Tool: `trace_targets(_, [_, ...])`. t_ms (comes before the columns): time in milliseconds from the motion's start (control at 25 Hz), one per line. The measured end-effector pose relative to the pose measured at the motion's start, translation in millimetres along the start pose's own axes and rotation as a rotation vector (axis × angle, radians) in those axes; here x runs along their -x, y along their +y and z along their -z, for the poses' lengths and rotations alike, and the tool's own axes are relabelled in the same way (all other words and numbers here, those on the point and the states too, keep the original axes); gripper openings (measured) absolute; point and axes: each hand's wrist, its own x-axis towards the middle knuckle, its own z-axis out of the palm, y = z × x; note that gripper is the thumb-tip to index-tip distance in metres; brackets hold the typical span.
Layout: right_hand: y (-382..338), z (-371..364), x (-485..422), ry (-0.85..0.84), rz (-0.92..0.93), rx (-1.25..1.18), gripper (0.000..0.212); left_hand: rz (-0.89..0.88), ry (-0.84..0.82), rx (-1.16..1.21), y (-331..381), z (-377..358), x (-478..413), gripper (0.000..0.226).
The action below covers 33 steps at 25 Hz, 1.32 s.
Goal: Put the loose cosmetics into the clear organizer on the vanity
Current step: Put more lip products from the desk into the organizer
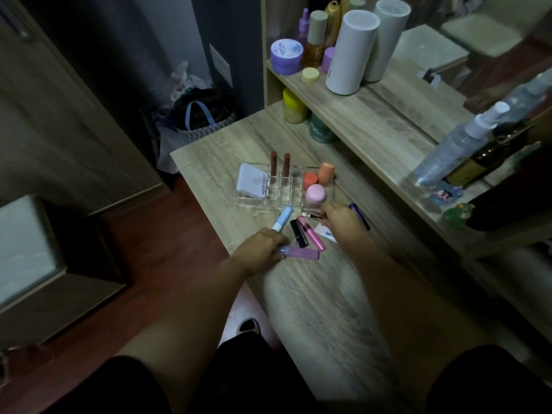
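The clear organizer (286,201) stands on the wooden vanity (313,288). It holds a white compact (252,181), two brown lipsticks (280,164), an orange jar (310,179), a peach-capped tube (326,172) and a pink jar (315,194). Loose in front lie a light blue tube (283,218), a black tube (299,233), a pink tube (312,234) and a lilac tube (301,253). My left hand (260,249) grips the lilac tube's end. My right hand (342,219) pinches a thin rose-gold item (313,216) at the organizer's front right corner.
A dark blue tube (360,216) and a white packet (325,233) lie partly under my right hand. A shelf at the back carries jars, bottles and a white cylinder (351,52). A mirror and a spray bottle (457,144) stand on the right. Bags sit on the floor at left.
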Motion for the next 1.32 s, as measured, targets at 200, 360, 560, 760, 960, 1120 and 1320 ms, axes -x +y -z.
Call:
trace_targets(200, [6, 9, 14, -0.002, 0.1, -0.118, 0.042, -0.1, 0.04, 0.09, -8, 40, 11, 0.029])
trace_targets(360, [0, 44, 15, 0.235, 0.088, -0.39, 0.031, -0.104, 0.212, 0.012, -18, 100, 2, 0.026])
trace_targets(560, [-34, 63, -14, 0.362, -0.165, -0.83, 0.01, -0.105, 0.35, -0.034, -25, 140, -21, 0.024])
trace_targets(760, [-51, 55, -40, 0.386, -0.234, -0.8, 0.011, -0.104, 0.321, -0.105, -32, 137, -36, 0.026])
trace_targets(960, [-54, 47, -53, 0.314, -0.258, -0.757, 0.017, -0.145, 0.283, -0.141, -32, 135, -47, 0.026])
trace_targets(1120, [-52, 42, -59, 0.267, -0.244, -0.73, 0.023, -0.208, 0.233, -0.166, -27, 133, -55, 0.029])
trace_targets(1320, [-48, 34, -63, 0.227, -0.239, -0.747, 0.025, -0.255, 0.219, -0.182, -25, 122, -55, 0.026])
